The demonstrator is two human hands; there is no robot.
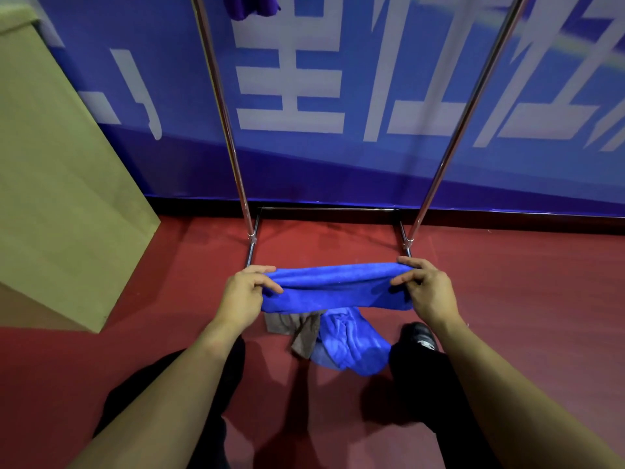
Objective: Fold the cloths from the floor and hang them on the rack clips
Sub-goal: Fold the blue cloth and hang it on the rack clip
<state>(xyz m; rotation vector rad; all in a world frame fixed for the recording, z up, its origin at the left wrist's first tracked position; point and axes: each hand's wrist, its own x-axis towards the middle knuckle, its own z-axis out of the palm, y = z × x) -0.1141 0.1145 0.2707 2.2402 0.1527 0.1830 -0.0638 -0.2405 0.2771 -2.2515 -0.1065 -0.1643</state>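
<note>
Two ends of blue cloth, each pinched: left hand; right hand.

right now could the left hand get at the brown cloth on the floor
Probably not yet. The left hand grips one end of the blue cloth, which hangs right over the brown cloth. It would have to let go first; the floor path below looks open.

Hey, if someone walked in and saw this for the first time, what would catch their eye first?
The bright blue cloth stretched between the left hand and right hand, mid-frame above the red floor. Just below it lie a crumpled blue cloth and a brown cloth, with the metal rack rising behind against the blue banner.
</note>
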